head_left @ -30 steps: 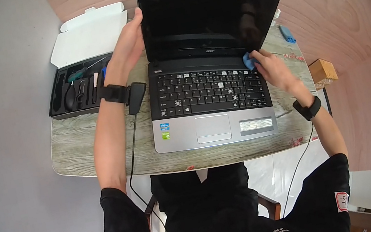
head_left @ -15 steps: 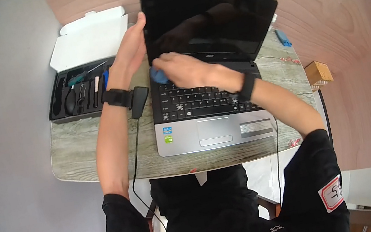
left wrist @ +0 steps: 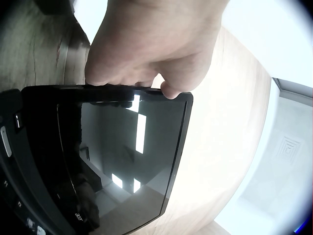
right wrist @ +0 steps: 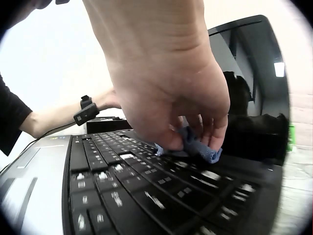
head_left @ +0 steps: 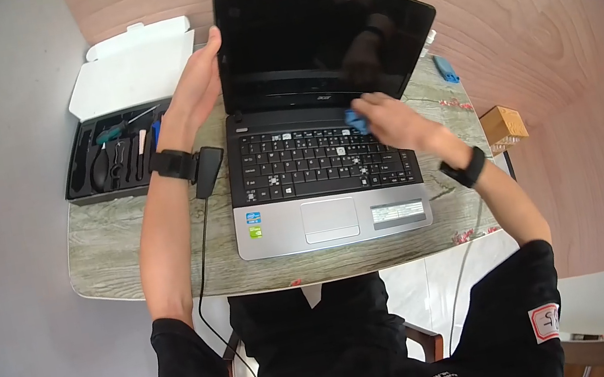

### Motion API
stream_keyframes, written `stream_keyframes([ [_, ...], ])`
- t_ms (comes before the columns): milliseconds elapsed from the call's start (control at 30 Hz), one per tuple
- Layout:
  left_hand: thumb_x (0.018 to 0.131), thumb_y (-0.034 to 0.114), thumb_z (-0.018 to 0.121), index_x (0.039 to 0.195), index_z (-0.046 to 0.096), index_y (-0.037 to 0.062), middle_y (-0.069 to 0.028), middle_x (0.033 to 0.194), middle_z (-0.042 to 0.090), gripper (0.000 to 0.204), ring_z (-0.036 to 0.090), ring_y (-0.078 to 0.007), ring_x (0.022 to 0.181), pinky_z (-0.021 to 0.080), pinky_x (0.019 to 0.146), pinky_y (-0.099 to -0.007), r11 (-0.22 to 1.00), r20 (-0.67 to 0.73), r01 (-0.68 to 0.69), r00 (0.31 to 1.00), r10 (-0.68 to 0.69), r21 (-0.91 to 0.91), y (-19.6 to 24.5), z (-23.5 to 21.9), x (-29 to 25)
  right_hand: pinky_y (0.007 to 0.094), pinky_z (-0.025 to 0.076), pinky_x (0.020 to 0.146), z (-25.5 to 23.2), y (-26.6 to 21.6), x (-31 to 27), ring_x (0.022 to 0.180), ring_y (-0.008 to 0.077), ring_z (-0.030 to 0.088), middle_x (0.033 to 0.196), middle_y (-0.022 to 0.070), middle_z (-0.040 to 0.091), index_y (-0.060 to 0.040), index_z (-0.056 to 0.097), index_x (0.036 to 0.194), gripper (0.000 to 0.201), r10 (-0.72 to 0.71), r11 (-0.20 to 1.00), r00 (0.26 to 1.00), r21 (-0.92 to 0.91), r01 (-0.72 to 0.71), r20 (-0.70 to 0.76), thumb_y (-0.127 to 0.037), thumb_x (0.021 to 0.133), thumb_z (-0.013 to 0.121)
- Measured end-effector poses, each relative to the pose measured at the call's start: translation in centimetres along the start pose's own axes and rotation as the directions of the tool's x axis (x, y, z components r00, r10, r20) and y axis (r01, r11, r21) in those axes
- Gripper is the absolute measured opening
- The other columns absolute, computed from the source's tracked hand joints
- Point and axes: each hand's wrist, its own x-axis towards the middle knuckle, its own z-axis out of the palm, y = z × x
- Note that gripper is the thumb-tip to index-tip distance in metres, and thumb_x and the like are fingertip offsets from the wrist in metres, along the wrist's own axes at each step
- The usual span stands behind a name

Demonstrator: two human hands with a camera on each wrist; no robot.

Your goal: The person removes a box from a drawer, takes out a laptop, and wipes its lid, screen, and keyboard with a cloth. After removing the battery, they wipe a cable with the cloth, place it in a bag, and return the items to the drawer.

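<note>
An Acer laptop [head_left: 277, 229] stands unfolded on the table, its screen [head_left: 308, 38] dark. My left hand [head_left: 198, 81] grips the screen's left edge; in the left wrist view the thumb lies on the front bezel [left wrist: 183, 110] and the other fingers go behind. My right hand [head_left: 397, 123] pinches a crumpled blue cloth [head_left: 356, 121] at the strip between the keyboard's top row and the hinge, right of centre. In the right wrist view the cloth [right wrist: 195, 148] is bunched under the fingertips, low over the upper keys [right wrist: 161, 171]. Several keys carry pale marks.
Left of the laptop lies a black tool box [head_left: 109, 194] with its white lid [head_left: 132, 73] raised, holding several tools. A blue object [head_left: 446, 69] lies at the table's back right. A wooden box [head_left: 505, 127] is beyond the right edge. Cables trail from both wrists.
My right hand swept the cloth from the right end of the strip above the keyboard to its left end, then back to right of centre. My left hand kept its grip on the screen.
</note>
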Motion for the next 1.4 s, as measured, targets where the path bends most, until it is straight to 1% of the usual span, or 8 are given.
stream_keyframes([
  [300, 0.108, 0.046, 0.045, 0.151, 0.035, -0.0064, -0.0123, 0.158, 0.039, 0.069, 0.035, -0.0194, 0.146, 0.026, 0.121, -0.034, 0.999, -0.02, -0.021, 1.0, 0.022, 0.026, -0.3, 0.1, 0.3, 0.0479, 0.048, 0.093, 0.3, 4.2, -4.4, 0.108, 0.0448, 0.057, 0.109, 0.0244, 0.059, 0.0043, 0.051, 0.123, 0.041, 0.177, 0.984, 0.984, -0.038, -0.176, 0.011, 0.008, 0.082, 0.052],
  [467, 0.109, 0.045, 0.043, 0.144, 0.046, -0.0053, -0.0122, 0.149, 0.05, 0.062, 0.046, -0.0189, 0.138, 0.033, 0.117, -0.0331, 1.0, -0.031, 0.005, 1.0, -0.005, 0.012, -0.8, -0.4, 0.6, 0.0506, 0.047, 0.09, 0.9, -1.1, 2.0, 0.104, 0.0457, 0.057, 0.105, 0.0252, 0.058, -0.001, 0.051, 0.115, 0.035, 0.051, 0.994, 0.999, 0.093, -0.05, -0.001, 0.006, 0.081, 0.053],
  [567, 0.099, 0.06, 0.054, 0.152, 0.019, -0.0163, -0.0236, 0.167, 0.01, 0.099, 0.007, -0.0225, 0.155, 0.009, 0.125, -0.0378, 1.0, 0.18, 0.002, 0.984, 0.004, -0.031, -0.4, -0.9, 0.6, 0.0492, 0.049, 0.091, 1.3, -6.4, 7.3, 0.104, 0.0461, 0.058, 0.106, 0.025, 0.059, -0.0002, 0.052, 0.114, 0.031, -0.047, 0.981, 0.999, 0.188, 0.046, 0.0, 0.005, 0.084, 0.054],
  [867, 0.099, 0.059, 0.055, 0.151, 0.017, -0.0173, -0.0237, 0.167, 0.005, 0.099, -0.002, -0.0218, 0.155, 0.001, 0.125, -0.0392, 1.0, 0.111, -0.002, 0.994, 0.003, -0.012, -0.8, -1.0, 0.7, 0.0478, 0.047, 0.095, 4.1, -14.4, 14.7, 0.109, 0.04, 0.057, 0.112, 0.0218, 0.059, 0.0014, 0.056, 0.118, 0.033, -0.245, 0.951, 0.969, 0.2, 0.237, 0.015, 0.001, 0.085, 0.055],
  [967, 0.1, 0.058, 0.055, 0.152, 0.017, -0.0171, -0.0237, 0.167, 0.005, 0.099, -0.002, -0.0229, 0.155, 0.0, 0.125, -0.0386, 1.0, 0.089, -0.005, 0.996, 0.007, -0.014, -0.9, -1.0, 0.8, 0.046, 0.047, 0.097, 3.6, -16.1, 12.6, 0.11, 0.0384, 0.055, 0.115, 0.0201, 0.057, 0.0033, 0.056, 0.119, 0.033, -0.304, 0.945, 0.949, 0.15, 0.289, 0.084, 0.001, 0.085, 0.055],
  [1067, 0.108, 0.046, 0.044, 0.145, 0.045, -0.0032, -0.0105, 0.148, 0.051, 0.061, 0.049, -0.0181, 0.133, 0.036, 0.114, -0.0336, 0.999, -0.034, -0.012, 0.999, 0.014, 0.038, -1.0, -0.5, 0.8, 0.0454, 0.047, 0.098, 2.5, -17.3, 10.1, 0.11, 0.0375, 0.055, 0.113, 0.019, 0.057, 0.0041, 0.056, 0.116, 0.032, -0.346, 0.929, 0.934, 0.172, 0.328, 0.087, 0.0, 0.084, 0.056],
  [1200, 0.109, 0.047, 0.041, 0.147, 0.044, -0.0011, -0.0087, 0.149, 0.05, 0.061, 0.048, -0.0185, 0.135, 0.036, 0.114, -0.0336, 0.998, 0.023, -0.041, 0.999, 0.04, 0.044, -0.8, -0.5, 0.6, 0.0455, 0.046, 0.098, 2.5, -17.6, 6.9, 0.107, 0.0362, 0.055, 0.111, 0.0181, 0.056, 0.0037, 0.057, 0.114, 0.031, -0.399, 0.906, 0.916, 0.175, 0.386, 0.046, 0.0, 0.083, 0.056],
  [1400, 0.11, 0.046, 0.039, 0.15, 0.04, -0.001, -0.0091, 0.153, 0.046, 0.062, 0.043, -0.0183, 0.139, 0.033, 0.116, -0.0336, 0.999, 0.077, 0.034, 0.997, -0.033, -0.018, 0.7, 0.5, -0.4, 0.0473, 0.047, 0.095, 1.0, -13.0, 3.8, 0.105, 0.0381, 0.056, 0.102, 0.0177, 0.057, -0.0002, 0.055, 0.105, 0.023, -0.298, 0.935, 0.95, 0.232, 0.27, 0.094, 0.0, 0.083, 0.059],
])
